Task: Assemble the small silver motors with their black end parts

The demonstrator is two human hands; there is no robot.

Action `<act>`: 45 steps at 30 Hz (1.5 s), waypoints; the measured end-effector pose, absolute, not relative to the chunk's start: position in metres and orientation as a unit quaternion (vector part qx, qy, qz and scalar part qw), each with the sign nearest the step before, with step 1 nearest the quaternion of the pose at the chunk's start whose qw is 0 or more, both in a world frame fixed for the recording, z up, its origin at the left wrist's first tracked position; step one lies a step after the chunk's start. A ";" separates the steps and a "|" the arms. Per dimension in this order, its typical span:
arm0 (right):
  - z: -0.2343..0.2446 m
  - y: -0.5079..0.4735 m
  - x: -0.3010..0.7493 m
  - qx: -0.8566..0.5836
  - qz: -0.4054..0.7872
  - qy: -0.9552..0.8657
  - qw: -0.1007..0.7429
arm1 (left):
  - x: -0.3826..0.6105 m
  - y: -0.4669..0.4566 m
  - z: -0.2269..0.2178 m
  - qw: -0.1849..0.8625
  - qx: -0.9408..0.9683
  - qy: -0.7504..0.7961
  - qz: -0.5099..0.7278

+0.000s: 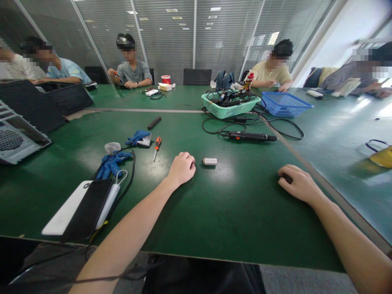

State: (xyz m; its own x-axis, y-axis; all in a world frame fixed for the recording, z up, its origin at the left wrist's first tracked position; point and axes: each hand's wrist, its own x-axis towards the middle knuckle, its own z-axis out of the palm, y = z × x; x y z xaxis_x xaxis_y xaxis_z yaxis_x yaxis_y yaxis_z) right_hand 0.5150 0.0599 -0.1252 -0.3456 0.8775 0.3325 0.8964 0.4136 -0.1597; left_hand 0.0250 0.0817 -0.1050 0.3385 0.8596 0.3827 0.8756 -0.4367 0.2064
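Note:
My left hand [183,168] rests closed on the green table, fingers curled under; whatever they may hold is hidden. Just right of it lies a small silver cylinder [210,161] on its side. Farther right, my right hand [295,183] is closed around a small dark object [287,178], of which only a bit shows between thumb and fingers. Left of my left hand is an orange-and-black screwdriver [157,145], its shaft toward me. A black electric screwdriver [252,136] with a cable lies beyond the cylinder.
Blue gloves [112,164], a phone [79,208] and a white power bank [108,204] lie at left, near a metal computer case [20,136]. A dark bar [154,123] lies farther back. A green basket [231,110] of cables and a blue basket [284,107] stand behind. Several people sit around.

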 end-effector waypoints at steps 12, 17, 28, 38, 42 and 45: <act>-0.117 0.059 0.485 -0.499 -0.156 -0.823 0.221 | 0.025 0.082 -0.104 0.020 -0.818 -0.534 -0.212; -0.104 0.070 0.398 -0.436 -0.094 -0.860 0.247 | 0.026 0.082 -0.102 0.024 -0.820 -0.532 -0.207; -0.099 0.098 0.257 -0.398 0.036 -0.854 0.334 | 0.028 0.081 -0.097 0.002 -0.841 -0.495 -0.219; -0.104 0.102 0.261 -0.382 0.058 -0.865 0.320 | 0.049 0.092 -0.096 0.041 -0.818 -0.536 -0.204; -0.105 0.103 0.262 -0.375 0.062 -0.868 0.320 | 0.051 0.093 -0.098 0.041 -0.814 -0.539 -0.215; -0.106 0.104 0.263 -0.375 0.065 -0.867 0.322 | 0.050 0.094 -0.098 0.017 -0.811 -0.537 -0.231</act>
State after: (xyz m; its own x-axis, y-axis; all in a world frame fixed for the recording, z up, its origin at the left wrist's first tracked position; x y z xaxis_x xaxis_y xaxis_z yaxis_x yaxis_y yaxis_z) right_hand 0.2631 0.1036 -0.1061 -0.5114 0.6920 0.5095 0.6087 0.7102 -0.3536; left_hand 0.0495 0.0944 -0.0982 0.3155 0.8635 0.3935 0.8796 -0.4217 0.2201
